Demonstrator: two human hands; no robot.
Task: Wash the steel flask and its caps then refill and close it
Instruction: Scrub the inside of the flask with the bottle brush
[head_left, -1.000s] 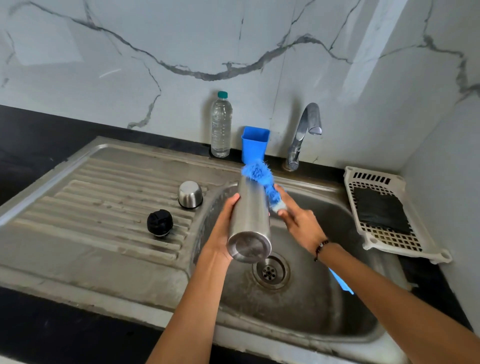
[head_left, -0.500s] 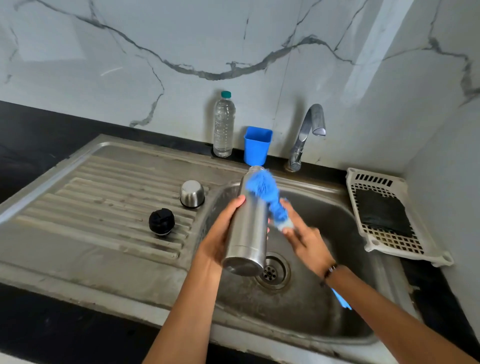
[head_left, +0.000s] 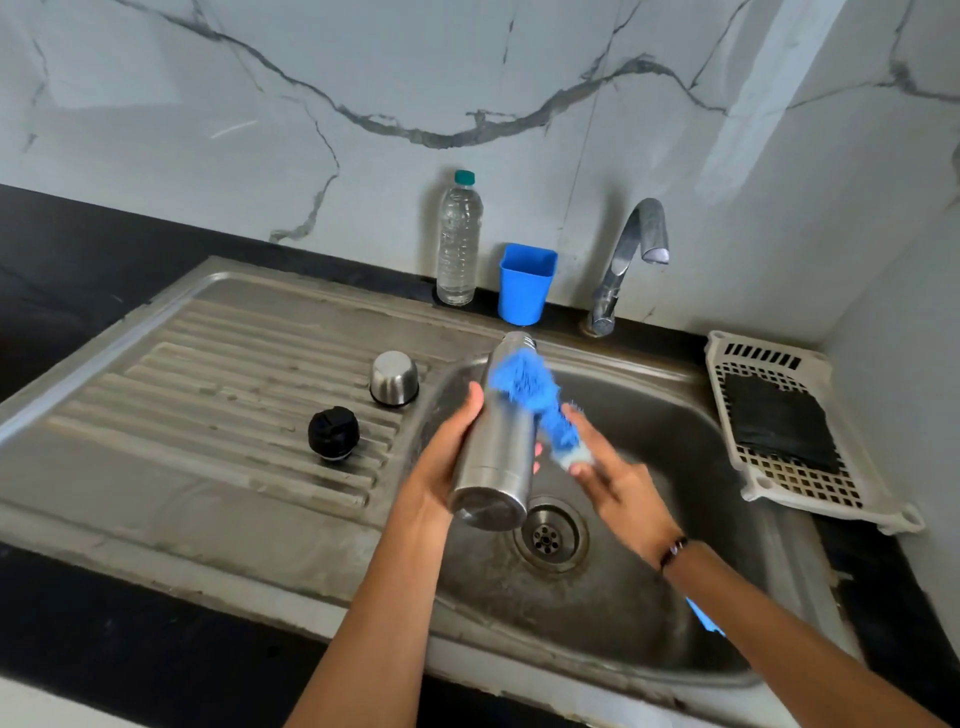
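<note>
My left hand (head_left: 441, 457) grips the steel flask (head_left: 496, 457) over the sink basin (head_left: 675, 447), its base toward me and its open mouth tilted away. My right hand (head_left: 618, 483) holds a blue bottle brush (head_left: 535, 400), whose bristles lie against the flask's right side near the neck. The brush's blue handle end shows below my right forearm. On the drainboard (head_left: 208, 395) to the left sit the steel cup cap (head_left: 395, 378), upside down, and the black inner stopper (head_left: 333, 433).
A clear plastic water bottle (head_left: 457, 239) and a blue cup (head_left: 525, 283) stand against the marble wall. The tap (head_left: 626, 260) is behind the basin, with no water running. A white perforated tray (head_left: 769, 364) with a black cloth lies right of the sink. The drain (head_left: 548, 535) sits below the flask.
The brush has slid down from the flask's mouth along its right side. My left hand has tilted the flask a little more upright and lower over the basin.
</note>
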